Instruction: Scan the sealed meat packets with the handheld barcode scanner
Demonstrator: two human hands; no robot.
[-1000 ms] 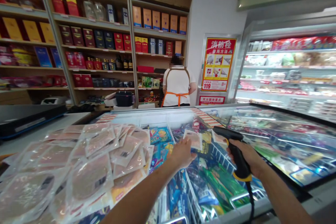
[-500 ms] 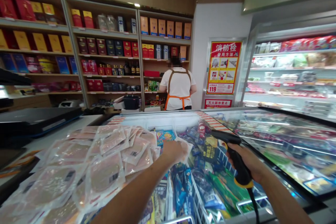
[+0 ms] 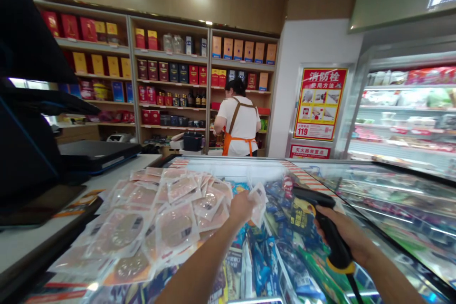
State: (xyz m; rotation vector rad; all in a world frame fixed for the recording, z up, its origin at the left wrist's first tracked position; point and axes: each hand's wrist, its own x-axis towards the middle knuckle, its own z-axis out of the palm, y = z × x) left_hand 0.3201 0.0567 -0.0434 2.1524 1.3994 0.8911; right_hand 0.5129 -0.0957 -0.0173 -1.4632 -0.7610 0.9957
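Observation:
My left hand (image 3: 242, 209) is closed on the edge of a small clear packet (image 3: 258, 203), held tilted above the freezer. A barcode patch shows on that packet. In my right hand (image 3: 344, 230) is a black and yellow barcode scanner (image 3: 333, 242), its head pointing left toward the packet and its cable hanging down. To the left of my left arm, a spread pile of similar flat packets (image 3: 176, 230) lies over the freezer top; each holds a round, pale disc, and several show barcodes.
Below my hands, the chest freezer (image 3: 221, 167) holds bagged ice treats in wire baskets. A black checkout terminal (image 3: 32, 137) stands at the left on a white counter (image 3: 142, 167). Beyond the freezer, a person (image 3: 238, 121) in an orange-tied apron faces shelves of boxed bottles.
The view has turned left, bringing the terminal into sight. The packet in my left hand is more upright. The scanner stays in my right hand. The person beyond has turned somewhat to the left.

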